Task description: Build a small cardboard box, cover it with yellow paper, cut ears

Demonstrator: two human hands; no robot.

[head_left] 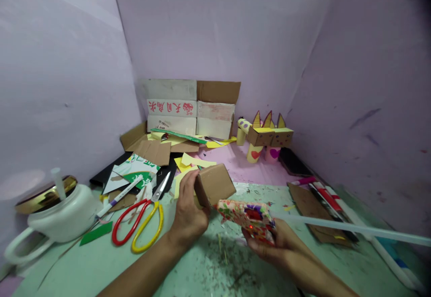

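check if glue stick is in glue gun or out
Partly in, it seems: the glue stick juts from the back of the glue gun in the right hand.

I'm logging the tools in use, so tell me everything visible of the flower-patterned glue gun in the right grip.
The flower-patterned plastic-looking glue gun has a pale body printed in red, green and purple; a small red light shows on it. A long translucent whitish glue stick extends from its rear. The right grip holds it above the pale green tabletop, its front toward the brown cardboard box; whether they touch is unclear.
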